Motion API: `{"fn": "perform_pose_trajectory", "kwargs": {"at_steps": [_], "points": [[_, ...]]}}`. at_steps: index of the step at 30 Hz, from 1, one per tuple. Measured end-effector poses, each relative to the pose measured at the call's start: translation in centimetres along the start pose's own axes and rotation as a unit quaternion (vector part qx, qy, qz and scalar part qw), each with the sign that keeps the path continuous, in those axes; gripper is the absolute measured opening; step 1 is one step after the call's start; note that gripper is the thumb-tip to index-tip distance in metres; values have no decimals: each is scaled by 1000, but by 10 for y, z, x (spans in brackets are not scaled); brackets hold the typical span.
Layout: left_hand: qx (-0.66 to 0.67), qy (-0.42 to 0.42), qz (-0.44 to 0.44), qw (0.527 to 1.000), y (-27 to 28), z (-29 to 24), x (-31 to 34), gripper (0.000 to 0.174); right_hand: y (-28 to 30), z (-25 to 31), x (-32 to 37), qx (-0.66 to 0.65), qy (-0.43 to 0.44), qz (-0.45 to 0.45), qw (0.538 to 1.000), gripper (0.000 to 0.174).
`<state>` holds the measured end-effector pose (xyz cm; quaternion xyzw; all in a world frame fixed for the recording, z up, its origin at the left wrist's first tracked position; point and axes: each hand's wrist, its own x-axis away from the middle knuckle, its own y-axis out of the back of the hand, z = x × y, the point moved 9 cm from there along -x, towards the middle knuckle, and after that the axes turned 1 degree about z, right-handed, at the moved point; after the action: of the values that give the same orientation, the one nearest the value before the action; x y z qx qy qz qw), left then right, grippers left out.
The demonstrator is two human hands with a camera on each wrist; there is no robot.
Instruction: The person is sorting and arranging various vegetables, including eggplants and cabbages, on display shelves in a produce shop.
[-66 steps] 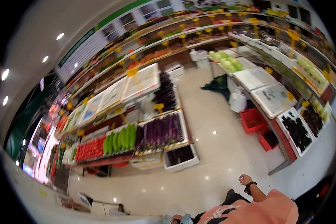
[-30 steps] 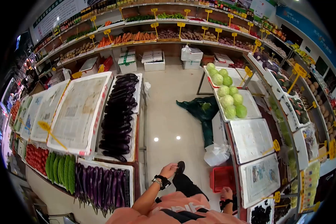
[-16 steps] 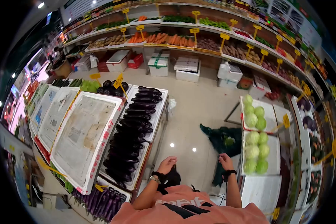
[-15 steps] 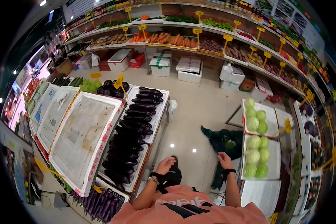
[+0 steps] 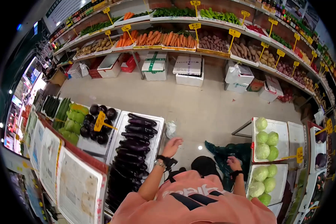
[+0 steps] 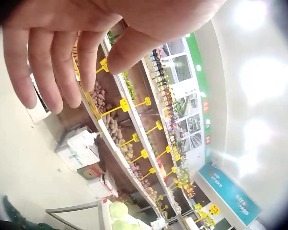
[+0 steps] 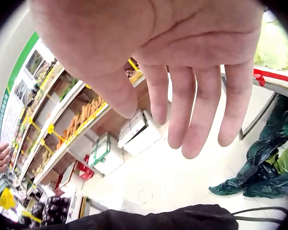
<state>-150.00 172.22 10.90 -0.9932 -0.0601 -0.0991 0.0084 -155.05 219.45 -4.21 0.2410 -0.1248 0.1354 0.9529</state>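
My left hand (image 5: 171, 146) hangs in the air with relaxed fingers and nothing in it, beside the white tray of long dark eggplants (image 5: 139, 136). In the left wrist view, the loose fingers (image 6: 41, 67) and thumb stand apart from everything. On the other side, my right hand (image 5: 234, 164) is likewise bare, above a dark green plastic bag (image 5: 222, 151) on the floor. The right wrist view has its fingers (image 7: 189, 115) spread downward, with leafy greens (image 7: 284, 159) showing in the bag. Pale green cabbages (image 5: 262, 151) lie in white trays close to the right hand.
A tiered shelf holds carrots (image 5: 171, 39), sweet potatoes (image 5: 244, 51) and greens at the back. White foam boxes (image 5: 189, 71) stand on the floor beneath it. Round purple eggplants (image 5: 100, 123) and green gourds lie on the left stand. The tiled aisle (image 5: 205, 102) runs between the stands.
The view has turned from the stands toward the back shelf, which now appears nearer. I have advanced along the aisle between eggplants and cabbages. Both hands swing along, holding nothing.
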Motion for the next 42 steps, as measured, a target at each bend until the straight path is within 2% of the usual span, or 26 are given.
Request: {"fn": "perform_pose_trajectory", "kwargs": {"at_steps": [2,4,6,8,9,10,13,14,15,17,19,22,24,27,31,34,36,39,42], "points": [[7,0,40,999,-16,-20,-68,29,17,-23,-38,-130,-19,-24,991,24],[15,-12,57,998,-26,-37,-138,30,37,-29,-79,-168,-133,-45,976,25],[20,-24,54,998,-30,-50,-199,30,57,-15,-137,-213,-135,-78,964,27],[8,-11,29,999,-27,-48,-260,28,76,-2,-213,-180,-131,-103,969,29],[-12,-18,21,1000,-21,-38,-289,28,86,-4,-259,-139,-101,-113,979,31],[-34,-24,11,999,-14,-48,-314,28,87,28,-300,-180,-57,-95,977,31],[-42,-50,-9,998,7,-94,-375,25,74,119,-424,-140,-36,-35,989,33],[-43,-54,-23,997,17,-109,-389,25,55,170,-457,-115,-28,3,993,30],[-36,-63,-95,993,45,-126,-395,25,4,242,-511,-68,43,93,992,30],[-25,-82,-155,984,79,-161,-420,25,-79,346,-542,-19,154,208,966,31],[-12,-93,-196,976,122,-177,-436,26,-169,457,-534,-16,236,346,908,38],[8,-90,-247,965,185,-202,-455,25,-265,596,-478,-73,314,540,777,56],[9,-96,-296,950,243,-209,-469,25,-329,621,-479,-63,327,634,698,65],[-8,-104,-378,920,331,-210,-489,24,-401,667,-506,-150,240,661,696,54],[29,-136,-433,891,431,-238,-514,24,-474,723,-560,-89,256,671,690,48],[42,-148,-467,871,487,-247,-527,23,-520,759,-588,-104,222,694,677,45],[72,-171,-497,848,528,-250,-536,23,-558,773,-601,-99,196,728,649,46],[79,-169,-514,837,586,-252,-552,23,-612,804,-617,-75,189,761,617,47],[65,-152,-537,827,656,-250,-568,22,-675,839,-652,-53,223,769,596,47]]}}
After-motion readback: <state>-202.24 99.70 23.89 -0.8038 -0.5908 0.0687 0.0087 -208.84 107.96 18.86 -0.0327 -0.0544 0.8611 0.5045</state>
